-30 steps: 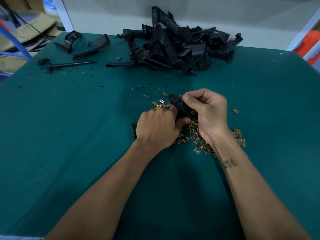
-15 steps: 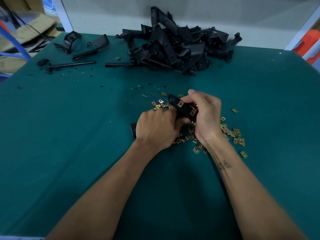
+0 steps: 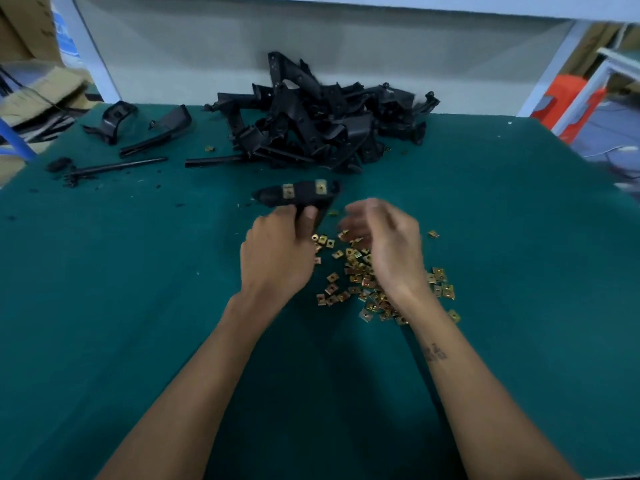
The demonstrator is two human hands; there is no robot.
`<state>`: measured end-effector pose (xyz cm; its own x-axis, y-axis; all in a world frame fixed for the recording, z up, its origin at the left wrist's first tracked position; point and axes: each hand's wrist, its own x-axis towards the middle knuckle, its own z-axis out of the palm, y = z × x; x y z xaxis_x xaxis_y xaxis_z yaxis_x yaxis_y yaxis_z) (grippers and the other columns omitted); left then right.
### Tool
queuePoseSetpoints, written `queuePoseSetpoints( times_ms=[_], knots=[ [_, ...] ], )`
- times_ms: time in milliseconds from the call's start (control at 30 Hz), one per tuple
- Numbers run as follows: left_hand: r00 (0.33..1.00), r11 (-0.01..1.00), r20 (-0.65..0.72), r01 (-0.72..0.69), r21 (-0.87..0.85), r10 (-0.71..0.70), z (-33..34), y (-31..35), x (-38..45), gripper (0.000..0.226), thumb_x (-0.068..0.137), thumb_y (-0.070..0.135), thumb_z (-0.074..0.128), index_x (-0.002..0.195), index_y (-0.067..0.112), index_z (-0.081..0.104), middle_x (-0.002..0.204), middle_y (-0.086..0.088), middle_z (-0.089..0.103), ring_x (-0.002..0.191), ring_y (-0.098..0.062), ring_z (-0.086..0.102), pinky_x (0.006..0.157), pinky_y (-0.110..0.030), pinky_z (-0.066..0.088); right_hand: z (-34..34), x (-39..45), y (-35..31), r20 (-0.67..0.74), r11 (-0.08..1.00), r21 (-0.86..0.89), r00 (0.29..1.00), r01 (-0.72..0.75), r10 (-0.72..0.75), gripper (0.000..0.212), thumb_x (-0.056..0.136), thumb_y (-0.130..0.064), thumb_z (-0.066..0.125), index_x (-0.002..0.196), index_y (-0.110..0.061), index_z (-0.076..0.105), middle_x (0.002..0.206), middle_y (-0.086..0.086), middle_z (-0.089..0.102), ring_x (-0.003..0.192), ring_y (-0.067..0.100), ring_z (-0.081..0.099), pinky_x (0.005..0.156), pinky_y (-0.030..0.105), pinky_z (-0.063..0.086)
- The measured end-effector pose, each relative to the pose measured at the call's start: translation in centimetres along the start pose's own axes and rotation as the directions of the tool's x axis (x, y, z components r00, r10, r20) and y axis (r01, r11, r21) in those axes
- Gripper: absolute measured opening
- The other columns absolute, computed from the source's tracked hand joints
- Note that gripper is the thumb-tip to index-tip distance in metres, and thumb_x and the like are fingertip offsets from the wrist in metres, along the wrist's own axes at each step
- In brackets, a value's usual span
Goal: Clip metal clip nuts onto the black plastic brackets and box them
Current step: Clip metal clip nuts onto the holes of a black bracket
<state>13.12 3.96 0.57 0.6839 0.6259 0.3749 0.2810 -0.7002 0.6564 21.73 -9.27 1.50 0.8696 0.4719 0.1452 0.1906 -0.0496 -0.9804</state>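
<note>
- The left hand (image 3: 277, 258) has its grip closed on a black plastic bracket (image 3: 298, 197), pinching it from below and holding it up off the green table (image 3: 121, 289).
- The bracket sticks out of that grip toward twelve o'clock, and its long axis runs roughly nine-to-three; two brass clip nuts (image 3: 321, 187) already sit on its upper face, side by side.
- The right hand (image 3: 388, 244) holds nothing that I can see — its fingers are loosely curled and blurred, hovering over the scatter of loose clip nuts (image 3: 363, 278).
- That scatter lies at about four o'clock from the bracket, directly under the right hand, so the right hand is plainly the nearer one to any next nut.
- My guess is this bracket is either done or wants one more nut; no box is visible to take it.
- The pile of bare brackets (image 3: 311, 123) sits at twelve o'clock, well beyond both hands — a few odd black parts (image 3: 114, 123) lie at ten o'clock.
</note>
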Motion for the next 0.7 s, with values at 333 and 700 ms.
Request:
queuePoseSetpoints(
  times_ms=[333,700],
  knots=[
    [0.855,0.874,0.472,0.047,-0.485,0.216,7.1,13.6,-4.6,0.014,0.104,0.029,0.049,0.094,0.021,0.053,0.082,0.004,0.064,0.07,-0.009,0.061,0.059,-0.023,0.042,-7.7,-10.1,1.1,-0.191,0.979,0.204,0.98,-0.015,0.055,0.013,0.087,-0.006,0.055,0.087,-0.019,0.06,0.06,0.0,0.055,0.049,0.012,0.048,0.046,0.026,0.039],
    [0.114,0.872,0.884,0.149,-0.467,0.454,17.7,27.7,-25.8,0.03,0.099,0.034,0.048,0.124,0.027,0.064,0.112,0.001,0.073,0.101,-0.02,0.069,0.088,-0.036,0.055,-26.9,-26.6,7.7,-0.865,0.886,0.463,0.209,-0.017,0.456,0.035,0.108,-0.027,0.048,0.105,-0.004,0.075,0.089,0.014,0.075,0.086,0.028,0.071,0.076,0.037,0.056]
  ],
)
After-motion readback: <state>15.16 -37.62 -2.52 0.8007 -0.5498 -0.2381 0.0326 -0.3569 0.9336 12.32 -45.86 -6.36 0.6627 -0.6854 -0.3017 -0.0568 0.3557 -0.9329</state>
